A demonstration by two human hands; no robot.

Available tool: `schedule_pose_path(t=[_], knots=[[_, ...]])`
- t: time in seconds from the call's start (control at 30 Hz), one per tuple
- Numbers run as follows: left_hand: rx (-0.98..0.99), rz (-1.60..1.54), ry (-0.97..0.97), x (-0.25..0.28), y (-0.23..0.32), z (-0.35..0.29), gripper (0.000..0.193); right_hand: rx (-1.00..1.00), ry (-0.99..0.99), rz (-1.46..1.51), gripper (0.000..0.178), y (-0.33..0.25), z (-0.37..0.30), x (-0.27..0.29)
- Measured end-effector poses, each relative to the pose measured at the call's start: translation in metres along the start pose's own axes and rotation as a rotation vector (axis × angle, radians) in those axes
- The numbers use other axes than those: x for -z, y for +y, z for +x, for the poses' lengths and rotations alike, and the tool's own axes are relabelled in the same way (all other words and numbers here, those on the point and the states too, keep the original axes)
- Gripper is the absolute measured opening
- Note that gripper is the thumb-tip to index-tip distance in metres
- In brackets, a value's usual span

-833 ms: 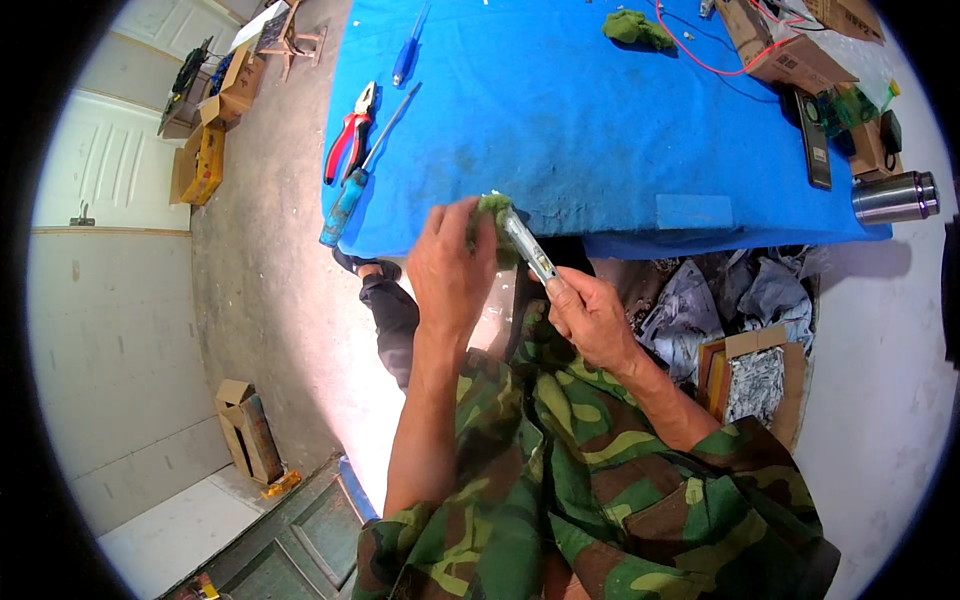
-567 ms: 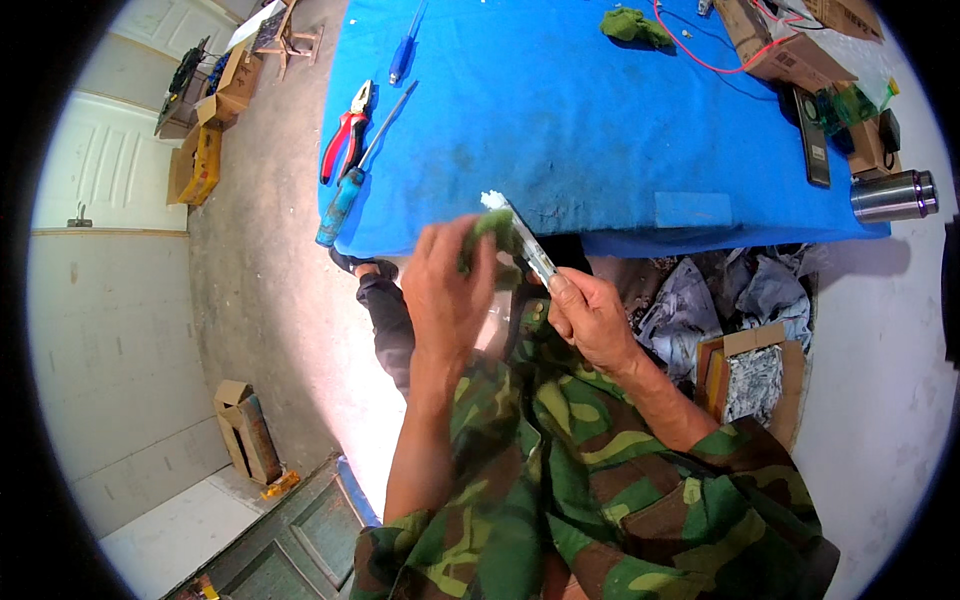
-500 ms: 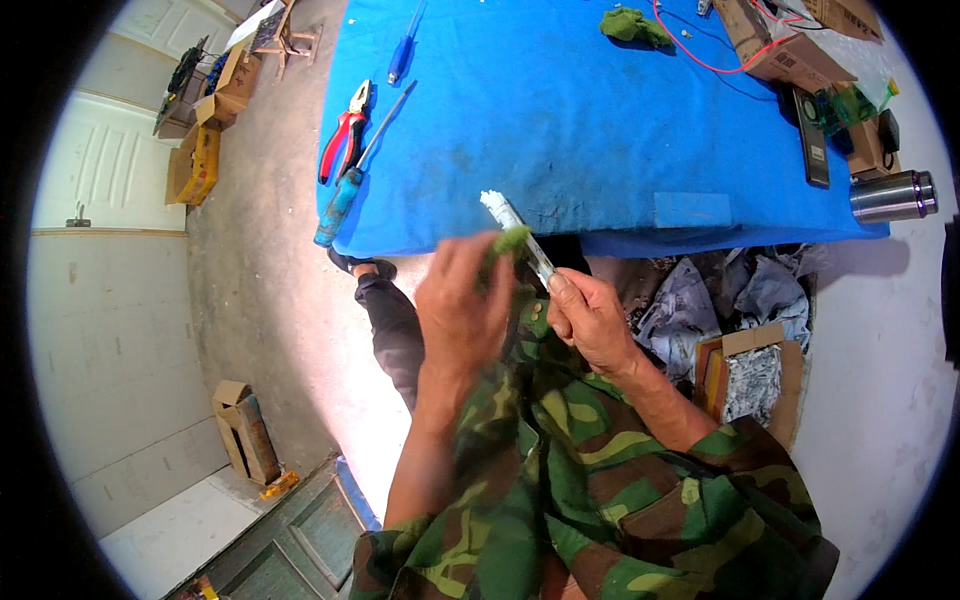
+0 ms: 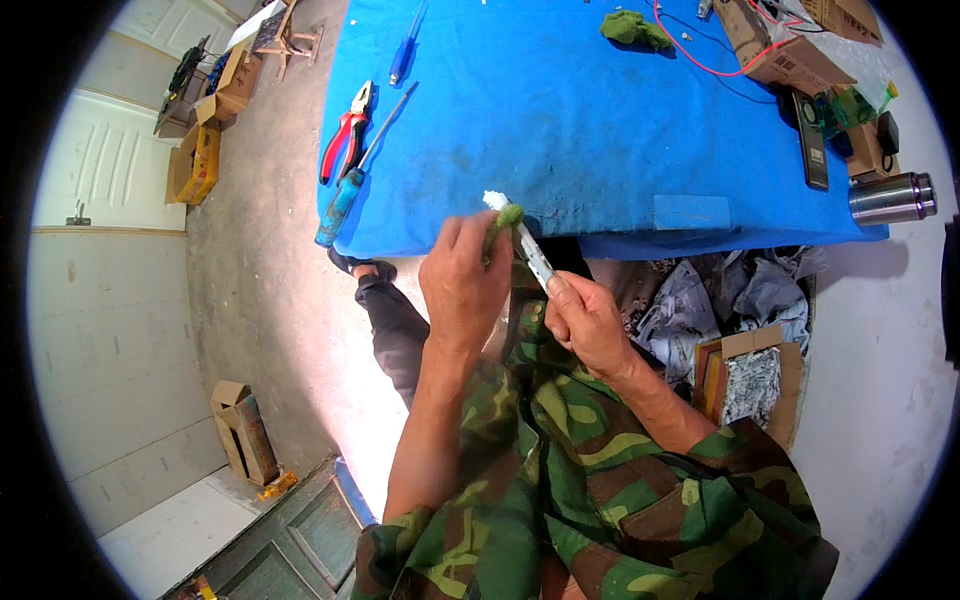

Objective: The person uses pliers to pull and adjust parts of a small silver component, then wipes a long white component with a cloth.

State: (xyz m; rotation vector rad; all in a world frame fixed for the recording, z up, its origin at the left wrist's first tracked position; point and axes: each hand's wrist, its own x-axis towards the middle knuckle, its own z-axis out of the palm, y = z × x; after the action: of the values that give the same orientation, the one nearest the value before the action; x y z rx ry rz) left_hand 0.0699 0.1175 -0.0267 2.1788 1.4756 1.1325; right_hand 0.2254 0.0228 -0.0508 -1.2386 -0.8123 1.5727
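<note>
A narrow whitish strip [image 4: 534, 256] with dark marks slants up and left over the front edge of the blue-covered table [image 4: 560, 120]; its exact kind I cannot make out. Its lower end sits in my right hand [image 4: 592, 318], the thumb pressed along it. My left hand [image 4: 460, 285] is closed around a small green cloth [image 4: 511, 215], which touches the strip near its far end. Part of the cloth is hidden behind my fingers. A ragged white tip [image 4: 494, 200] sticks out beyond the cloth.
At the table's left lie red-handled pliers [image 4: 347, 135], a turquoise-handled screwdriver [image 4: 340, 205] and a blue screwdriver [image 4: 403, 55]. Another green cloth [image 4: 635, 30] lies at the back. A steel flask [image 4: 893, 198] and a dark phone-like slab [image 4: 812, 145] are at the right.
My left hand and its green cloth have shifted slightly up along the strip, towards its far end. My right hand stays nearly in place.
</note>
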Motion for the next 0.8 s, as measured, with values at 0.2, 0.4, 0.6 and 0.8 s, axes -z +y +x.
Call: schedule_pose_path(t=[0.2, 0.4, 0.6, 0.8], knots=[[0.092, 0.014, 0.006, 0.005, -0.010, 0.012, 0.018, -0.009, -0.038, 0.038, 0.039, -0.001, -0.001, 0.001], [0.113, -0.001, -0.046, 0.019, 0.005, 0.005, 0.018, 0.005, 0.003, 0.064, 0.041, 0.003, -0.002, 0.003], [0.028, -0.119, -0.158, 0.013, 0.035, -0.035, 0.024, -0.049, 0.113, 0.163, 0.036, -0.002, -0.005, -0.008], [0.026, -0.005, -0.091, 0.008, 0.025, -0.018, 0.022, 0.006, 0.088, 0.096, 0.038, -0.005, -0.004, -0.007]])
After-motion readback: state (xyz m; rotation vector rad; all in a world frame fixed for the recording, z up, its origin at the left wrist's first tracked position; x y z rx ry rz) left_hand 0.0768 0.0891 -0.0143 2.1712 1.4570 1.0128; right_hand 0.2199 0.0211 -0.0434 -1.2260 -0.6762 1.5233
